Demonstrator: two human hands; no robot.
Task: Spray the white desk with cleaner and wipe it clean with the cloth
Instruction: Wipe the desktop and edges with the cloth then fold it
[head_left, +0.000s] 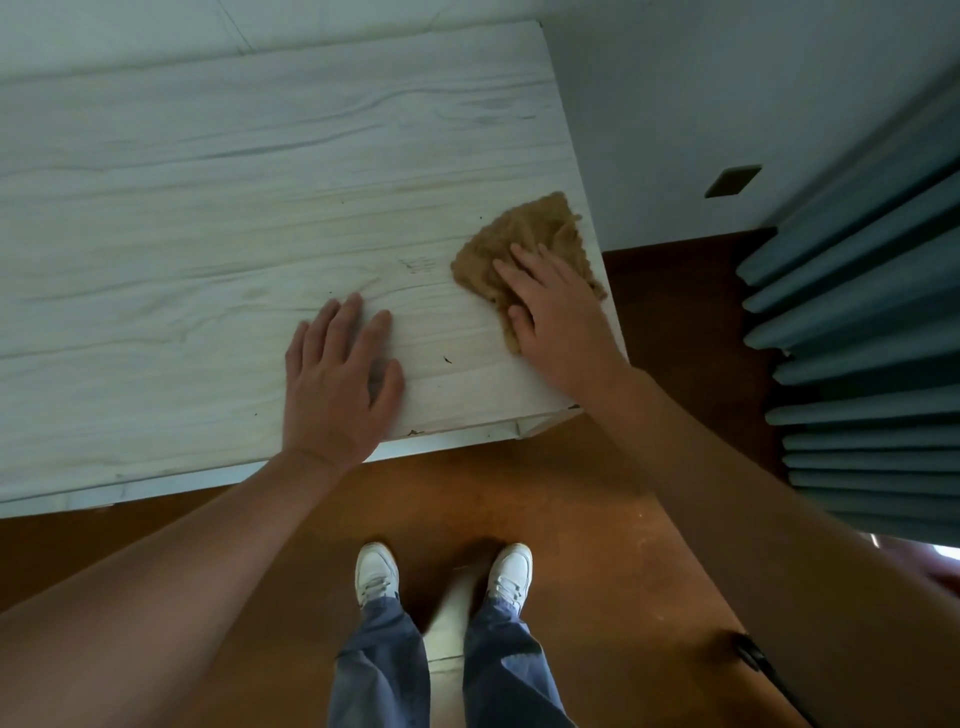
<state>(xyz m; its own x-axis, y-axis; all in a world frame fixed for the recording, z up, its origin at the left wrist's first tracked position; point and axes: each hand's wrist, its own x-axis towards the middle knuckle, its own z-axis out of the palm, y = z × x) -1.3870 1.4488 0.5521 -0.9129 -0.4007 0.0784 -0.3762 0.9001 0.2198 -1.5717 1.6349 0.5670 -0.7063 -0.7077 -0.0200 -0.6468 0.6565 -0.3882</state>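
Pressing down near the desk's right front corner, my right hand (558, 322) lies flat with fingers spread over the fuzzy tan cloth (524, 244), palm on it rather than curled around it. That crumpled, roughly triangular rag sits on the white wood-grain desk top (208, 208), just beside the right edge, its long axis running from the front edge back toward the far right, narrow tip pointing away from me. My left hand (337, 374) rests open and empty, palm down on bare desk, near the front edge and apart from the cloth. Small dark specks dot the surface between both hands. Below, 2 white sneakers (376, 571) stand on brown floor (597, 519).
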